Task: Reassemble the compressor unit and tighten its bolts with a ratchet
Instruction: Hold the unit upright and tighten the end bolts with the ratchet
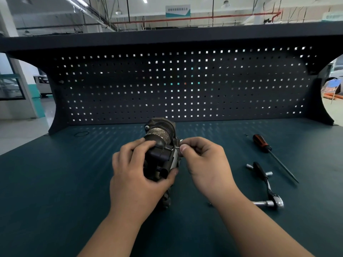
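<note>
The dark compressor unit [161, 138] lies lengthwise on the green bench, its metal cylinder pointing away from me. My left hand [137, 173] grips its near end, thumb at the right and fingers over the top. At the unit's right flank my right hand [203, 162] pinches a small silver bolt [180, 143] between thumb and forefinger, held against the housing. The ratchet [267, 184] lies on the bench to the right, a socket and extension on its head [263, 203]. Part of the unit's lower end is hidden under my left hand.
A screwdriver with a red-black handle [260, 143] lies at the right, tip toward me. Two loose silver sockets [249, 166] [269, 173] flank the ratchet handle. A black O-ring [81, 134] lies at the back left. The pegboard [185, 86] closes the bench's rear.
</note>
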{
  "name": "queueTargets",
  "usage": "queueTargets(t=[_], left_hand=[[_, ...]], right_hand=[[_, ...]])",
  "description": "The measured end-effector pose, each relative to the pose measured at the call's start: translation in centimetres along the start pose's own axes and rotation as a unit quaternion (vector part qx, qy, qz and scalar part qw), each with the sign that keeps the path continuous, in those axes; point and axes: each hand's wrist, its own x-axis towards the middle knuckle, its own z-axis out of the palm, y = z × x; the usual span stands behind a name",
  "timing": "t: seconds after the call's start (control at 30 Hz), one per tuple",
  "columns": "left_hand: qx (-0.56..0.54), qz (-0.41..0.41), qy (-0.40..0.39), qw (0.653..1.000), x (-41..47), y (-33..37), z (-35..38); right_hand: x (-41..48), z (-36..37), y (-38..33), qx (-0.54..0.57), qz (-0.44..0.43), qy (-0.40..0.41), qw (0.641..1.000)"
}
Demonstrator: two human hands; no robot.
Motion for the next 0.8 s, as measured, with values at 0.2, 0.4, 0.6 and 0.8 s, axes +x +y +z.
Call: queueTargets(t=[0.2,0.4,0.6,0.8], left_hand=[[-0.001,-0.004,0.001,1.000,-0.06,0.06,0.05],[-0.008,0.000,0.008,1.000,-0.12,0.26,0.01],[-0.014,-0.007,0.009,1.000,-0.12,0.37,0.01],[-0.020,-0.008,-0.006,1.000,-0.17,0.23,-0.16]], right_hand=[[-0.12,0.21,0.06,0.007,-0.002,-0.006,1.000],[-0.11,-0.13,0.17,-0.003,0.022,0.021,1.000],[-0.37,0.70,0.15,0.023,0.030,0.015,0.999],[-0.23,0.76,0.44,0.085,0.073,0.002,0.994]])
